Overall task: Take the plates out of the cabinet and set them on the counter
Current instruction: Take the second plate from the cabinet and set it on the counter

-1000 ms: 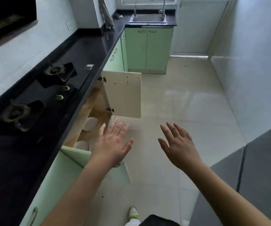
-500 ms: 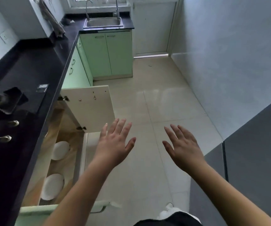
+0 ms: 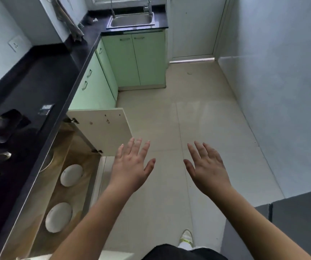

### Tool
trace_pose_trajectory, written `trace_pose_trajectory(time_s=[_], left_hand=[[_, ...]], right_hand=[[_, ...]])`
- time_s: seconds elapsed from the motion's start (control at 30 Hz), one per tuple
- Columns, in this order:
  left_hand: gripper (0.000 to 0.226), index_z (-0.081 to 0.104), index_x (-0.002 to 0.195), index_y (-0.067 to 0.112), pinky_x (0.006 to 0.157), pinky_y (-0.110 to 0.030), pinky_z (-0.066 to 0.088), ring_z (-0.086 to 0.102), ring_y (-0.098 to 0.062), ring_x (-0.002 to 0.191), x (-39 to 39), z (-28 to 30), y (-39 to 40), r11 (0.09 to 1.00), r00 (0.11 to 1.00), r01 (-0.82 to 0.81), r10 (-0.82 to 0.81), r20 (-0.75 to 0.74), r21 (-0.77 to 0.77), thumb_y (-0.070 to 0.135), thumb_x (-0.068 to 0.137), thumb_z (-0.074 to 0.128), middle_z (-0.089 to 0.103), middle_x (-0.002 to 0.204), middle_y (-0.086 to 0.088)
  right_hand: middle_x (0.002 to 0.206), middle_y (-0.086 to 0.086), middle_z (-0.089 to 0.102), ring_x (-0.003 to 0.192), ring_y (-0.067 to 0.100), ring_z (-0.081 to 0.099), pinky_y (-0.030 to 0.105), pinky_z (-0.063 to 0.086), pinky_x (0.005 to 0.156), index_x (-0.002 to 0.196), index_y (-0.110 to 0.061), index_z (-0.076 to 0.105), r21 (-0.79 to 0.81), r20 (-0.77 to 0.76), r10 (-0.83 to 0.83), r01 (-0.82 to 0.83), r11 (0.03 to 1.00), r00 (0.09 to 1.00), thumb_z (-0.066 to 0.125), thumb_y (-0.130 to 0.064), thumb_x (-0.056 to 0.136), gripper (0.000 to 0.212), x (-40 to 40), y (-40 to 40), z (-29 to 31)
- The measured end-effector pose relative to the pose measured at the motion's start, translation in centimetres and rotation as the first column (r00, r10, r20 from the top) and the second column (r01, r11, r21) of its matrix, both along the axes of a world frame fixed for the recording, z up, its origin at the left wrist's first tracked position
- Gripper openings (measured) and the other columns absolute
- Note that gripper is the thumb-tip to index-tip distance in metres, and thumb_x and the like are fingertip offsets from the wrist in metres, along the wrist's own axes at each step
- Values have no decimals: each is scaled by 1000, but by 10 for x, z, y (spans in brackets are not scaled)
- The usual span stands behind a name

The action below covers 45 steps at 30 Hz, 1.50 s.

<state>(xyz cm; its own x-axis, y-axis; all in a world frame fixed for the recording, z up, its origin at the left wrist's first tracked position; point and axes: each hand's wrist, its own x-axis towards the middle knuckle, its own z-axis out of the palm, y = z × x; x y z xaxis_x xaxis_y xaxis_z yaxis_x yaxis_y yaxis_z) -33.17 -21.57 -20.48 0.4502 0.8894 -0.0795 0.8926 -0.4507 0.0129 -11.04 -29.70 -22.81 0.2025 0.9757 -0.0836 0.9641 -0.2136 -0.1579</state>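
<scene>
White plates (image 3: 71,175) in cabinet (image 3: 38,212), hands (image 3: 130,170) empty

- Two plates sit inside the open cabinet (image 3: 70,147), both flat on its wooden floor, both plain white and round.
- The far plate (image 3: 71,175) lies at about 9 o'clock in the view, under the counter's edge.
- The near plate (image 3: 58,217) lies at about 8 o'clock, apart from the first, a strip of wood showing between them.
- The counter (image 3: 44,79) is black and glossy, running along the left from 7 to 11 o'clock, directly above the cabinet.
</scene>
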Motion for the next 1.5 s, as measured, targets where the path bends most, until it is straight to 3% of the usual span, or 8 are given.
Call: trace_pose_trajectory(time_s=[0.4,0.67,0.97,1.1,1.2,1.37,1.5], left_hand=[[65,2,157,33,121,-40,-1,-5,-15,151,-17,-10,63,976,977,-214,215,10,-45,58,99,17,5,166,4],[77,1,156,34,120,-41,-1,-5,-14,151,-49,-33,133,953,951,-293,298,78,-70,68,88,-10,6,166,4],[84,-5,155,35,119,-41,-4,-7,-15,150,-111,-34,221,935,932,-354,355,65,-36,71,81,-20,1,166,5],[79,-8,154,35,119,-41,-6,-9,-15,150,-130,-33,239,915,914,-400,402,58,-43,71,84,-15,-2,165,4],[76,-6,155,34,119,-40,-6,-8,-15,150,-142,-36,246,882,880,-470,472,58,-45,69,88,-11,1,166,4],[86,6,156,30,120,-43,4,2,-18,151,-168,-46,247,766,765,-642,643,34,-37,70,84,-19,11,165,3],[81,19,156,26,120,-44,11,11,-21,151,-175,-45,245,639,639,-768,769,11,-48,67,90,-5,21,163,0]], right_hand=[[163,-2,11,149,19,5,36,-1,118,155,-30,7,19,-21,223,-222,975,975,11,-54,98,62,8,109,5],[163,-2,11,149,19,4,34,-4,118,155,-30,7,18,10,321,-321,947,947,13,-55,98,62,-15,195,5],[163,-2,9,150,19,1,33,-7,117,155,-30,5,36,15,456,-456,889,890,10,-58,97,64,-86,307,10],[163,-2,9,150,19,0,33,-8,117,155,-30,3,41,16,537,-537,843,844,11,-58,98,63,-113,343,14],[163,-1,12,150,21,3,34,-6,117,155,-29,6,49,11,601,-601,798,799,11,-58,97,65,-129,371,17],[163,-1,12,150,21,3,35,-1,119,155,-29,7,32,-12,707,-706,708,708,7,-59,97,66,-149,421,13],[163,0,15,149,23,6,37,-1,118,155,-29,7,9,-33,819,-819,573,573,5,-60,96,67,-166,459,7]])
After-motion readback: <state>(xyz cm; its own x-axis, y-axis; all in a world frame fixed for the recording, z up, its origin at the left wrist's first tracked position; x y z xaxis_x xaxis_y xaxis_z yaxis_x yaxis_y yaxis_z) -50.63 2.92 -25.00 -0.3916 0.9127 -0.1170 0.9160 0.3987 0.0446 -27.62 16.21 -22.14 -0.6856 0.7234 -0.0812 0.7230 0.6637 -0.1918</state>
